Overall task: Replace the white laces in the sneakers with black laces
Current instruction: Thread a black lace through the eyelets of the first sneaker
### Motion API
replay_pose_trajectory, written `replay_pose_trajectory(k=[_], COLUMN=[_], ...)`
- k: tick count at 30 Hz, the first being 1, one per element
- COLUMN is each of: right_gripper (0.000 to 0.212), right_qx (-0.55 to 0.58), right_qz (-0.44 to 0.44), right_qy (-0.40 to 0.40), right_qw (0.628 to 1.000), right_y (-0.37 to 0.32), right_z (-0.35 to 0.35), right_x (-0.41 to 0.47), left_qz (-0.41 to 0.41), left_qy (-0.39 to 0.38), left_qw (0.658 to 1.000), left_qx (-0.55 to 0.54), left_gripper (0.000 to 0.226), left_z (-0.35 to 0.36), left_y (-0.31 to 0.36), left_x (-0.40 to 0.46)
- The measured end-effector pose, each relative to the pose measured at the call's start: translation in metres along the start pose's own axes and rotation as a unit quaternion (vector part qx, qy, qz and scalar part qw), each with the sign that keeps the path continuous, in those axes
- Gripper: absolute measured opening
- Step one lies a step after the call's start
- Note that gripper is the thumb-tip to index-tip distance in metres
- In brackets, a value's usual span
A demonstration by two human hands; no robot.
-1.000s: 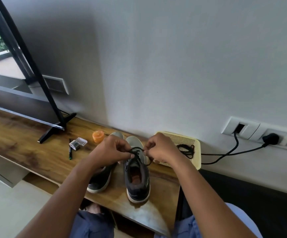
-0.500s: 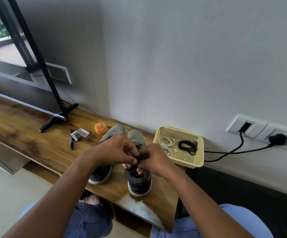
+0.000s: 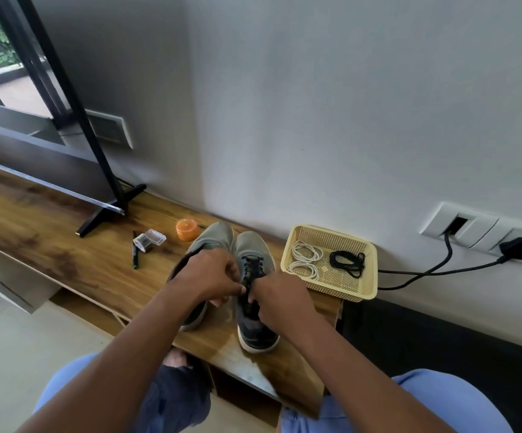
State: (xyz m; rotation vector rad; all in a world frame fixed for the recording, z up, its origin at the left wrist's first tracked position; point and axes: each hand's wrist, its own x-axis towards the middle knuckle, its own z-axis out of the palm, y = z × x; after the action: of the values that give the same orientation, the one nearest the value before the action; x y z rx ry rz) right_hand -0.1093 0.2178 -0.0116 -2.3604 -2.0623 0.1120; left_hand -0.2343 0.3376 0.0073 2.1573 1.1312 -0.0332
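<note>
Two grey sneakers stand side by side on the wooden shelf point(image 3: 66, 245), toes toward the wall. The right sneaker point(image 3: 255, 326) carries a black lace point(image 3: 251, 266) threaded through its eyelets. My left hand point(image 3: 208, 278) and my right hand point(image 3: 277, 300) meet over its tongue, fingers curled and pinching the lace ends near the top eyelets. The left sneaker point(image 3: 213, 239) lies partly under my left hand; its lacing is hidden. A yellow mesh basket point(image 3: 369, 276) to the right holds coiled white laces point(image 3: 305, 259) and a spare black lace point(image 3: 347, 262).
An orange round tub point(image 3: 187, 229), a small clear plastic case point(image 3: 149, 240) and a green pen point(image 3: 135, 254) lie left of the shoes. A black TV stand foot point(image 3: 109, 210) sits further left. A black cable point(image 3: 434, 267) runs from the wall sockets toward the basket.
My hands have slid toward me along the right sneaker, from its mid lacing to the top eyelets, uncovering the laced lower rows. The view has tilted so the basket shows fully.
</note>
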Motion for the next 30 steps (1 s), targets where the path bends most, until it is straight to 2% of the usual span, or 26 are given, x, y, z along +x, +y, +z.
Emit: replay_pose_trajectory(k=[4,9,15,18,20,24,27,30], right_gripper=[0.024,0.025,0.021,0.011,0.022,0.04,0.039,0.032], right_qx=[-0.027,0.035,0.096,0.151,0.201,0.248,0.233,0.206], right_qz=[-0.021,-0.016,0.014,0.096,0.158,0.231,0.242,0.203], right_qy=[-0.073,-0.137,-0.05,0.063,0.12,0.118,0.099,0.099], right_qw=[0.997,0.99,0.994,0.982,0.959,0.934,0.937,0.952], right_y=[-0.003,0.001,0.013,0.023,0.027,0.026,0.024,0.021], right_z=[0.002,-0.007,-0.018,-0.01,0.0,0.019,0.023,0.022], right_x=[0.001,-0.001,-0.005,-0.001,0.006,0.021,0.028,0.029], left_qz=[0.074,0.107,0.096,0.087,0.078,0.072,0.07,0.069], left_qy=[0.033,0.064,0.103,0.118,0.126,0.159,0.155,0.133], left_qw=[0.995,0.983,0.98,0.978,0.979,0.976,0.978,0.982], left_qx=[0.056,0.138,0.143,0.15,0.141,0.131,0.121,0.119], left_gripper=[0.023,0.016,0.017,0.027,0.025,0.02,0.021,0.02], left_z=[0.008,0.02,0.032,0.034,0.035,0.038,0.039,0.037], left_y=[0.007,0.008,0.006,0.004,0.004,0.007,0.008,0.007], left_x=[0.002,0.009,0.011,0.014,0.014,0.013,0.013,0.013])
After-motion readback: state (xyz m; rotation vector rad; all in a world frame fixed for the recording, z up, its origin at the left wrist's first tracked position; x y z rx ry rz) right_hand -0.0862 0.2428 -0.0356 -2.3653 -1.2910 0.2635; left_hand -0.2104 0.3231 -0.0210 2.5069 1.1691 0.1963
